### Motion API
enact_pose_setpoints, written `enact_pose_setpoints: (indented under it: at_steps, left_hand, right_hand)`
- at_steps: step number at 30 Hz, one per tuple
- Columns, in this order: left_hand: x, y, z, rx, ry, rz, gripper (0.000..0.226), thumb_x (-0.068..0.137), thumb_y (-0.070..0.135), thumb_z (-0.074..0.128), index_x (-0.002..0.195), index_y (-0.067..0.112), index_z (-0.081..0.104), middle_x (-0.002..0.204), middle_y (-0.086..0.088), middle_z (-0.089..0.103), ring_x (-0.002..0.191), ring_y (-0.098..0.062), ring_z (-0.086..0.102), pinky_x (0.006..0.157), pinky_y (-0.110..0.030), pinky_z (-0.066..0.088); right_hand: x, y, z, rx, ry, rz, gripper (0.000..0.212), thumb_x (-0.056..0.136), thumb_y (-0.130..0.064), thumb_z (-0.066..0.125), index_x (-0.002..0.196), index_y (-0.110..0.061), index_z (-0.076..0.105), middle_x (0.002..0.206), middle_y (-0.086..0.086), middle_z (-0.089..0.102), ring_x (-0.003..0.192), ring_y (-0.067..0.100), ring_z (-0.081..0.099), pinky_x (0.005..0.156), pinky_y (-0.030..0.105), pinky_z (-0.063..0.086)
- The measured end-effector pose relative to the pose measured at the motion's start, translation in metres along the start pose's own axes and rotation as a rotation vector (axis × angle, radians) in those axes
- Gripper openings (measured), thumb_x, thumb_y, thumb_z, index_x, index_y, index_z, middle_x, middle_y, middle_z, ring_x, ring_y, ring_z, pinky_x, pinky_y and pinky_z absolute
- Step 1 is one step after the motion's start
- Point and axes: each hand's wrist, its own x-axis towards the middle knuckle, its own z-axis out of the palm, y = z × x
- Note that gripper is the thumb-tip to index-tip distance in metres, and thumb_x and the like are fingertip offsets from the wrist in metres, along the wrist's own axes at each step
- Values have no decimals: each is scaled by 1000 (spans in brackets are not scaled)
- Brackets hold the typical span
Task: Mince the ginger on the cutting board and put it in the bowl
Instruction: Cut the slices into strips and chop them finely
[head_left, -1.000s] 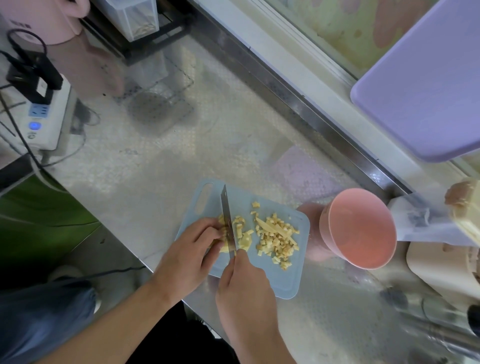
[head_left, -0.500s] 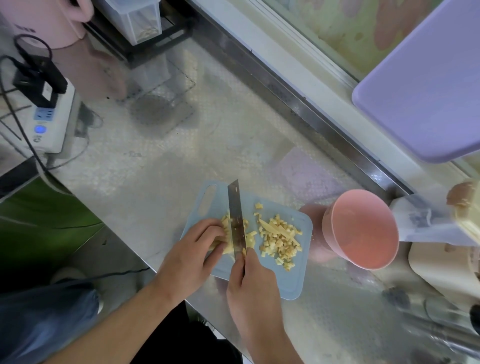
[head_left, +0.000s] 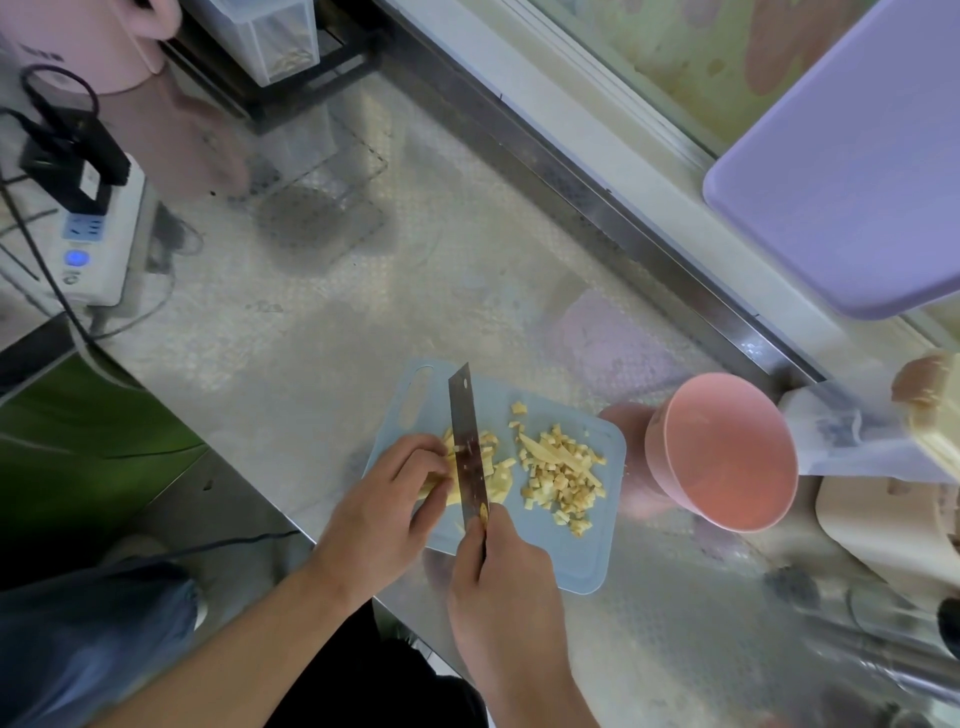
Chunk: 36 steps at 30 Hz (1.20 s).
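A light blue cutting board (head_left: 582, 551) lies near the counter's front edge. A heap of diced ginger (head_left: 558, 475) sits on its right half. My left hand (head_left: 384, 506) holds an uncut ginger piece (head_left: 500, 480) at the board's left, fingers curled over it. My right hand (head_left: 501, 577) grips the handle of a knife (head_left: 467, 441), whose blade stands across the ginger right beside my left fingertips, with bits stuck to it. The pink bowl (head_left: 727, 452) stands empty just right of the board.
A steel counter (head_left: 322, 332) carries a power strip (head_left: 88, 244) with cables at the left and a clear container (head_left: 270, 36) at the back. A purple board (head_left: 852, 156) leans at the right. Beige items (head_left: 893, 525) crowd the right edge.
The knife blade has tilted so more of its flat side shows. Both hands stay at the ginger on the board's left half.
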Motion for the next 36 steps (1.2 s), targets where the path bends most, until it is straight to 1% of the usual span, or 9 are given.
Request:
enact_pose_setpoints:
  at_steps: [5, 8, 10, 14, 20, 24, 28, 31, 36]
  left_hand:
    - [1, 0, -1, 26, -4, 24, 7, 96, 15, 70, 96, 14, 63, 120, 12, 57, 91, -4, 63, 64, -15, 49]
    - [1, -1, 0, 30, 9, 36, 7, 95, 13, 70, 95, 12, 63, 118, 10, 58, 88, -6, 64, 63, -19, 52]
    - [2, -2, 1, 28, 15, 44, 8, 95, 13, 70, 94, 12, 63, 118, 10, 58, 89, -7, 64, 63, -25, 55]
    - [2, -2, 1, 27, 16, 41, 6, 96, 13, 68, 94, 12, 63, 118, 11, 59, 95, -7, 65, 67, -28, 58]
    - [2, -2, 1, 27, -3, 42, 6, 96, 13, 68, 94, 12, 62, 119, 11, 59, 99, -8, 65, 68, -27, 58]
    - [3, -3, 1, 23, -25, 29, 5, 97, 15, 68, 96, 12, 64, 121, 12, 58, 101, -7, 65, 70, -25, 57]
    - [2, -2, -2, -8, -45, -2, 6, 100, 19, 64, 103, 15, 67, 125, 17, 56, 108, 0, 62, 77, -22, 56]
    - [2, -4, -5, -45, -44, -25, 9, 100, 17, 62, 108, 15, 67, 129, 16, 54, 112, 1, 63, 85, -26, 58]
    - [1, -5, -6, -78, -41, -44, 16, 97, 8, 68, 110, 16, 64, 127, 16, 54, 108, 0, 66, 85, -27, 59]
  right_hand:
    - [2, -2, 2, -69, -12, 3, 20, 111, -33, 34, 95, -23, 41, 64, -4, 47, 54, 18, 45, 48, 28, 32]
    - [5, -3, 4, -118, -26, 18, 19, 110, -31, 37, 94, -21, 42, 67, -4, 49, 56, 18, 45, 48, 27, 31]
    - [8, -4, 6, -130, -30, 34, 17, 108, -31, 41, 93, -22, 43, 69, -3, 54, 58, 19, 48, 51, 27, 35]
    - [11, -8, 8, -139, -65, 66, 13, 106, -29, 40, 96, -22, 45, 78, 0, 63, 73, 25, 63, 64, 39, 50]
    - [14, -8, 10, -148, -94, 62, 12, 110, -28, 31, 104, -24, 41, 83, 0, 64, 79, 26, 66, 69, 40, 51]
    - [18, -4, 13, -100, -67, 50, 15, 110, -29, 33, 99, -23, 40, 74, -4, 55, 76, 26, 63, 66, 38, 47]
    - [18, -1, 11, 18, -17, 49, 21, 110, -29, 38, 91, -22, 42, 66, -2, 52, 59, 20, 50, 58, 36, 40]
    - [13, 0, 4, 52, 6, 30, 22, 110, -29, 38, 89, -23, 40, 62, -3, 47, 54, 18, 43, 52, 30, 33]
    - [3, -1, -4, 39, 8, 4, 26, 110, -33, 38, 85, -26, 37, 61, -3, 46, 52, 18, 43, 49, 30, 36]
